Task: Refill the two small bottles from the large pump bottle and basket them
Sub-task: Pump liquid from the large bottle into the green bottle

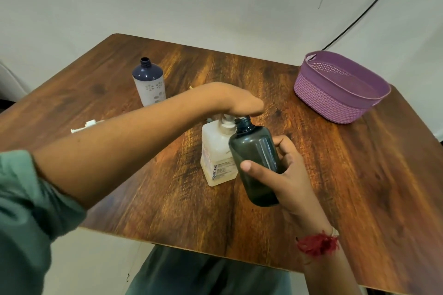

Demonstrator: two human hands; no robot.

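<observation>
The right hand (pixel 287 175) gripped a small smoky-grey translucent plastic bottle (pixel 254 151), thumb in front and fingers curled behind, holding it tilted above a wooden table (pixel 167 199). Its open neck sat just under the flattened left hand (pixel 230 100), which pressed palm-down on the pump of a large pale square plastic bottle (pixel 215 151) touching the gripped bottle's left side. A second small uncapped bottle, navy over white with a flower pattern (pixel 149 84), stood well beyond and left of the grip. A purple woven-look plastic basket (pixel 335 100) sat well beyond and right of it.
</observation>
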